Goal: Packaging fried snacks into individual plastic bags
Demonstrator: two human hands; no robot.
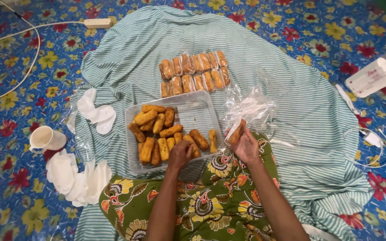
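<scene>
A clear plastic tray (197,111) on a green striped cloth (291,102) holds several golden fried rolls (157,127). My left hand (180,154) reaches into the tray's near edge, fingers closed over one roll. My right hand (245,145) holds a fried roll (237,133) partly inside a small clear plastic wrapper, just right of the tray. Two rows of wrapped rolls (194,73) lie beyond the tray.
A pile of clear plastic bags (251,107) lies right of the tray. White paper pieces (95,114) and a white cup (45,139) sit at left. A power strip (97,23) with a cord, a white box (372,76) and a charger cable (371,139) lie on the floral floor mat.
</scene>
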